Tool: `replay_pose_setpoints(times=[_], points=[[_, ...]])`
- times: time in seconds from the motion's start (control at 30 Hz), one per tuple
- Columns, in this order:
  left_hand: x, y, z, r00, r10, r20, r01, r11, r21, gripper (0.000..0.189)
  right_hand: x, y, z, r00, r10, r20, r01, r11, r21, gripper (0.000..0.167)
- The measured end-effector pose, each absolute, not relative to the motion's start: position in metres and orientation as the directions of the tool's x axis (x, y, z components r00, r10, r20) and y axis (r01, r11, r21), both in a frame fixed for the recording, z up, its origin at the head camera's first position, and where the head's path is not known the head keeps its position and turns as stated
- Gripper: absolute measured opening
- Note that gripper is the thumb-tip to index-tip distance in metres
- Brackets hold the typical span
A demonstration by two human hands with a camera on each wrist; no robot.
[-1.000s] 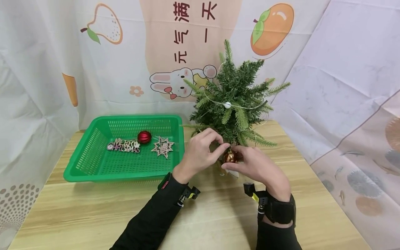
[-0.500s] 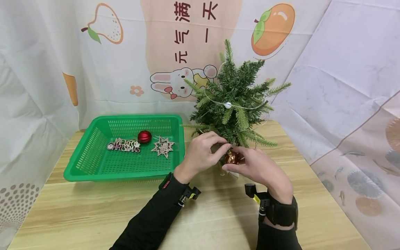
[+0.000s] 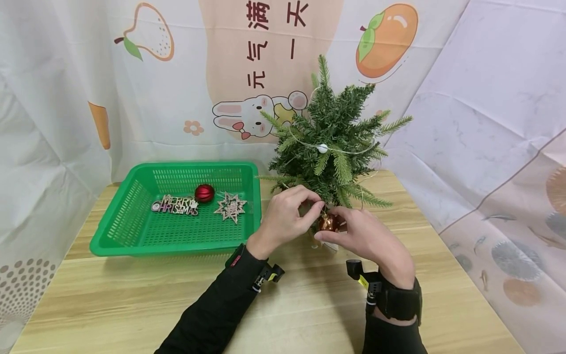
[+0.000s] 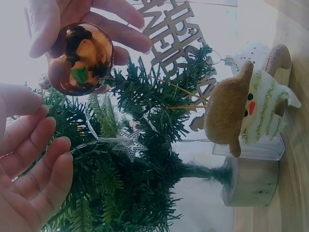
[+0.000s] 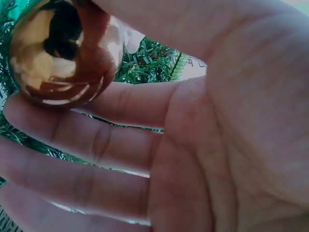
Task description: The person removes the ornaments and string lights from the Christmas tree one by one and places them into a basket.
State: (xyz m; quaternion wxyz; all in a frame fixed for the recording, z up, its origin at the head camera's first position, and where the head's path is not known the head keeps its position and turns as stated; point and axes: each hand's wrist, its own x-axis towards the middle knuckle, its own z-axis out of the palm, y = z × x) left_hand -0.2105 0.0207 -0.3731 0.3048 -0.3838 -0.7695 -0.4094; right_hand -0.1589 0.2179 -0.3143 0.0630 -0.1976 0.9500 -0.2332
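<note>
A shiny copper-coloured Christmas ball (image 3: 327,222) is in front of the lower branches of a small artificial Christmas tree (image 3: 338,128). My right hand (image 3: 369,233) holds the ball between thumb and fingers; in the right wrist view the ball (image 5: 65,53) lies against the fingertips. My left hand (image 3: 289,214) is at the ball's top, thumb and index fingertips pinched together at its hanger. The left wrist view shows these left fingers (image 4: 41,159) right beside the ball (image 4: 79,58), close to a green branch. The hanger itself is mostly hidden by fingers.
Left of the tree stands a green basket (image 3: 177,250) with a red ball (image 3: 204,193), a Merry Christmas sign (image 3: 177,205) and a glittery star (image 3: 231,207). A snowman ornament (image 4: 263,104), a wooden letter sign (image 4: 171,36) and a clear star light (image 4: 129,145) are around the tree.
Both hands have shifted very slightly right with the ball, and the left hand's knuckles have dropped a little. The basket and its contents stay put.
</note>
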Motion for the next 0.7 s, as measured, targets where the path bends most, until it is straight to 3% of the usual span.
replay_pose_setpoints(times=[0.33, 0.7], points=[[-0.2100, 0.0210, -0.3716, -0.528, 0.313, 0.790, 0.831, 0.381, 0.404, 0.010, -0.1577, 0.2152, -0.3131, -0.912, -0.410, 0.005, -0.365, 0.807, -0.465, 0.043], [-0.2082, 0.0203, -0.3704, -0.511, 0.290, 0.809, 0.842, 0.356, 0.405, 0.008, -0.1560, 0.2159, -0.3111, -0.914, -0.401, 0.060, -0.382, 0.802, -0.458, 0.050]])
